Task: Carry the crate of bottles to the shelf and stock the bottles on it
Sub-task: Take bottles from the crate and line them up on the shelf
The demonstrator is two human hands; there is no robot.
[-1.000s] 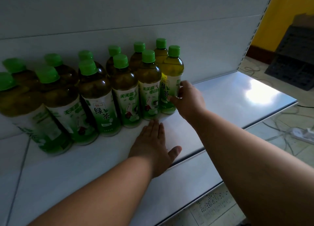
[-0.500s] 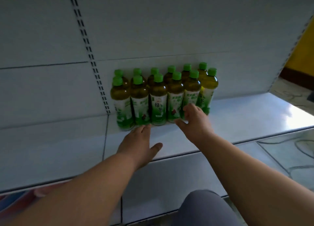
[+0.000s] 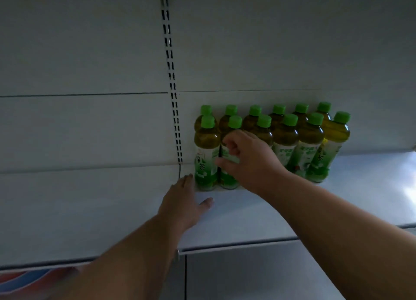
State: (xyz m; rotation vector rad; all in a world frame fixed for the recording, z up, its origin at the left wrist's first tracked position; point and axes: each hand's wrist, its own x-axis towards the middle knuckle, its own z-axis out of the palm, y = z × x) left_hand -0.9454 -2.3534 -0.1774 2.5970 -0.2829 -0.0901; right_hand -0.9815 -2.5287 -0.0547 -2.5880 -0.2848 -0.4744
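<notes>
Several green-tea bottles with green caps stand in two rows on the white shelf, against the back panel. My right hand reaches over the front row, its fingers curled around the label of the second front bottle from the left. My left hand lies flat on the shelf, palm down, fingertips at the base of the leftmost front bottle. The rightmost bottle looks lighter and yellower. No crate is in view.
A slotted upright runs up the back panel just left of the bottles. Another shelf board continues to the left. Under the shelf's front edge, a red and blue object shows at the lower left.
The view has pulled back and swung left. My right hand moved from the rightmost bottle along the front row to the second one from the left. My left hand slid left to the leftmost bottle.
</notes>
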